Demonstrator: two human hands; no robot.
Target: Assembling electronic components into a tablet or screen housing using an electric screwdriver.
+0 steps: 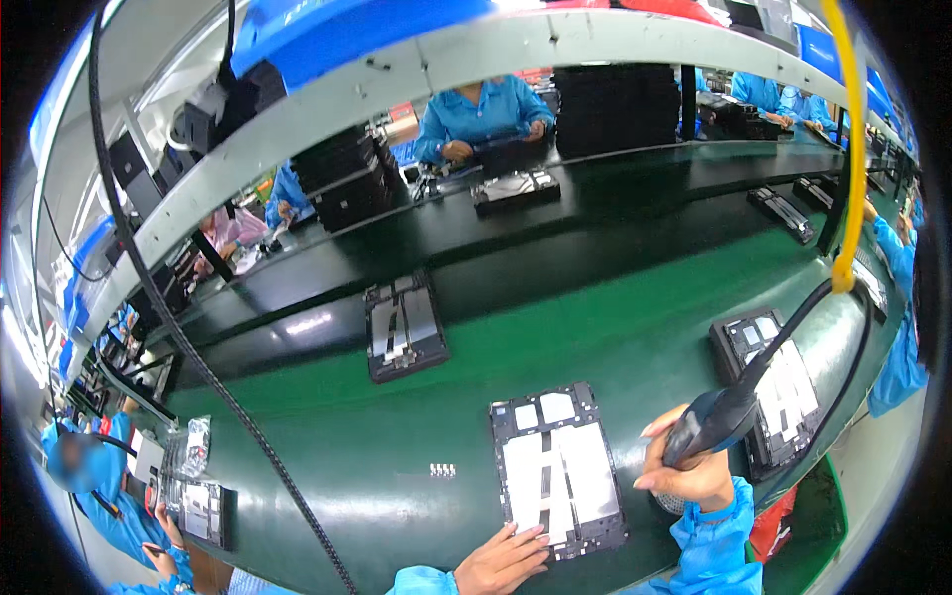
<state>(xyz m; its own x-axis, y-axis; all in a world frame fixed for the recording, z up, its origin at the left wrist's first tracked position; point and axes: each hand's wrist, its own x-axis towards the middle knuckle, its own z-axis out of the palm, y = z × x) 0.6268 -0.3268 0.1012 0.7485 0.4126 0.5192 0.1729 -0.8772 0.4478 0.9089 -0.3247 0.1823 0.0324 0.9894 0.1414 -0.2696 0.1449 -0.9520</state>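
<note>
A: which side's nearer?
B: left hand [503,560], spread loose on the opened tablet [592,473], near-left corner
A: tablet's lie?
B: on the table [367,436], long axis roughly near-far. right hand [692,478] sits just right, wrapped round a black corded tool [709,424]

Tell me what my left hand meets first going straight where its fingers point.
Your left hand would first meet the flat, rectangular black-and-white electronic unit, which it seems to be touching at the near edge.
</note>
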